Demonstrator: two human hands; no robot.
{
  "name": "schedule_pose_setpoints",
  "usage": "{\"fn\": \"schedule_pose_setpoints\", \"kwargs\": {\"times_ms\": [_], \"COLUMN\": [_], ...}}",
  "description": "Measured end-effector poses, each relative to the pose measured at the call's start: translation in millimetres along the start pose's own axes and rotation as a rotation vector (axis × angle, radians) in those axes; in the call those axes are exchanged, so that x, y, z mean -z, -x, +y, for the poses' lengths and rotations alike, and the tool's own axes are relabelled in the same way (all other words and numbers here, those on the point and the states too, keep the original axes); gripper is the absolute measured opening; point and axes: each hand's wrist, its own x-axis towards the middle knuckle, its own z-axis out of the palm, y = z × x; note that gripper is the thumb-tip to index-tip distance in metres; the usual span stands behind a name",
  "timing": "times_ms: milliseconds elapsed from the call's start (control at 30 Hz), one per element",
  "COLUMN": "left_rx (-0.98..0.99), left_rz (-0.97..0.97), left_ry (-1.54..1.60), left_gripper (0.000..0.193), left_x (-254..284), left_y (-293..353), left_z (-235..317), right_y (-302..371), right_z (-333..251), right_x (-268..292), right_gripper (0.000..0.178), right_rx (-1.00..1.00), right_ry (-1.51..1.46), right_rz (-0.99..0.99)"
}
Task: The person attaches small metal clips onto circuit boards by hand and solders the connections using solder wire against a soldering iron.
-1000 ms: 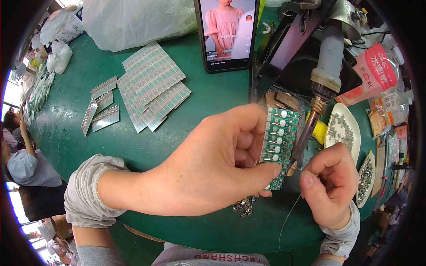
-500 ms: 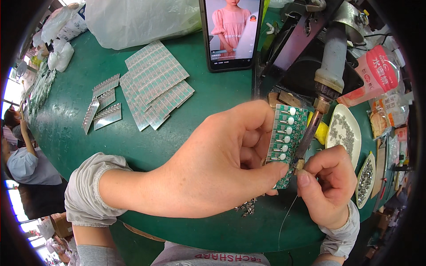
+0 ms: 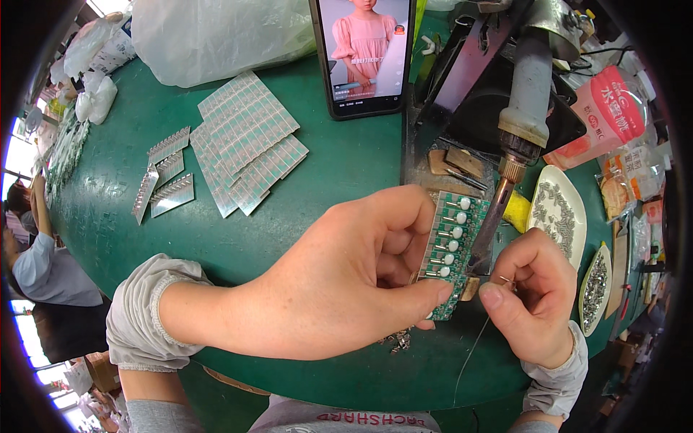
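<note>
My left hand (image 3: 325,289) grips a narrow green circuit board (image 3: 468,222) between thumb and fingers. A row of white round-headed parts with metal leads runs along the board. Thumb and forefinger of my right hand (image 3: 534,310) pinch a thin solder wire (image 3: 468,353), whose tail hangs down toward the table edge. A short end sticks up by the fingertips. Fixed in a stand, a soldering iron (image 3: 529,101) points down, its dark tip close to the board's right edge. Whether the tip touches the board I cannot tell.
Stacked unsplit board panels (image 3: 249,137) and several small strips (image 3: 173,195) lie left on the green table. A phone (image 3: 367,108) stands behind. At right are two dishes of small metal parts (image 3: 559,216) (image 3: 595,289), a yellow sponge (image 3: 516,209) and a pink pouch (image 3: 606,115).
My left hand has brought the board slightly nearer to me and lower along the iron's tip. My right hand has drawn back from the board and tip. The whole view has shifted a little.
</note>
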Motion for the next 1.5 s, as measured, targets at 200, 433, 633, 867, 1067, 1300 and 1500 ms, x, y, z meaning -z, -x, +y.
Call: {"fn": "schedule_pose_setpoints", "kwargs": {"times_ms": [200,433,633,867,1067,1300,1500], "left_rx": [-0.013,-0.033,-0.029,-0.035,0.016,0.016,0.057], "left_rz": [0.079,0.097,0.093,0.104,0.195,0.192,0.089], "left_ry": [-0.040,-0.044,-0.032,-0.060,-0.170,-0.257,-0.114], "left_gripper": [0.025,0.022,0.022,0.024,0.010,0.010,0.012], "left_x": [10,11,12,13,13,8,10], "left_y": [-6,-9,-10,-8,-7,-1,-1], "left_z": [-3,-6,-7,-8,-9,-12,-9], "right_y": [2,12,10,9,4,2,3], "right_z": [-2,10,14,9,-5,-6,-4], "right_x": [-8,-25,-23,-21,-14,-9,-7], "right_gripper": [0.016,0.020,0.018,0.017,0.017,0.016,0.019], "right_rx": [0.086,0.179,0.206,0.196,0.091,0.098,0.043], "right_ry": [0.469,0.576,0.573,0.482,0.370,0.361,0.307], "right_rz": [-0.318,-0.389,-0.382,-0.329,-0.319,-0.204,-0.082]}}
